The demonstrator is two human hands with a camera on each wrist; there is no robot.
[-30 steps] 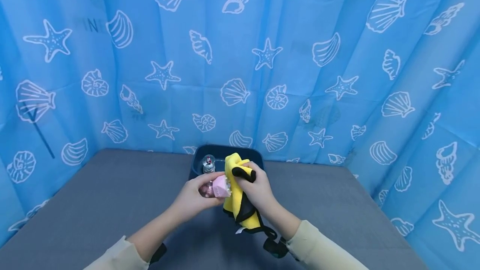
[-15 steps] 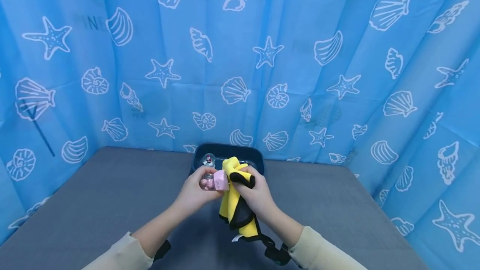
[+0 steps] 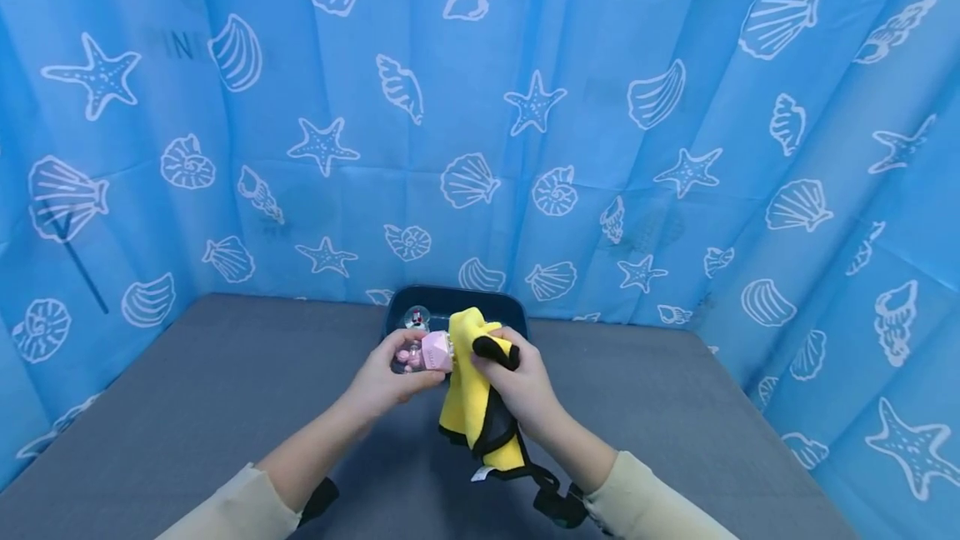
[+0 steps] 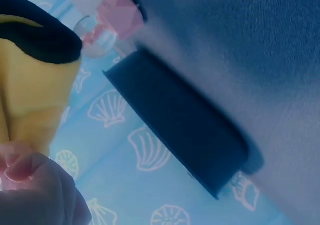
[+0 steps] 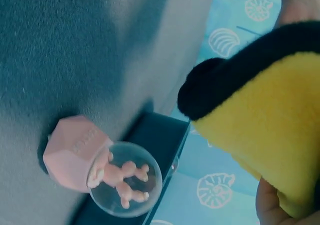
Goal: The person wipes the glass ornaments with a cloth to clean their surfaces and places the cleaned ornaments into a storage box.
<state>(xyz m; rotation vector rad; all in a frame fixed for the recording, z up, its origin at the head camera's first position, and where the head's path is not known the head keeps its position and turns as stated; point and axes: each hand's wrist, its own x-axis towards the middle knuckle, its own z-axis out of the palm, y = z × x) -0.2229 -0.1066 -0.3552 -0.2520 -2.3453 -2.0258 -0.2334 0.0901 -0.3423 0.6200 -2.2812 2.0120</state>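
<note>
In the head view my left hand (image 3: 382, 373) grips a snow globe (image 3: 437, 352) on its side, the pink faceted base facing right. My right hand (image 3: 525, 386) holds a bunched yellow cloth (image 3: 468, 390) with black trim against the base end. The loose end of the cloth, with a black loop and a white tag, hangs below. Both wrist views show another pink-based snow globe (image 5: 102, 167) upright on the table, a pink balloon-dog figure inside; the hands and cloth hide it in the head view. The right wrist view does not show the held globe behind the cloth.
A dark blue tray (image 3: 498, 302) stands at the back of the grey table (image 3: 285, 373). Inside it, at the left, is a clear snow globe (image 3: 417, 317) with a small dark-and-red figure. Behind the table hangs a blue shell-print curtain (image 3: 480, 107).
The left hand has raised the pink-based globe slightly and turned it a little. The right hand and cloth have shifted slightly along with it, staying at the base.
</note>
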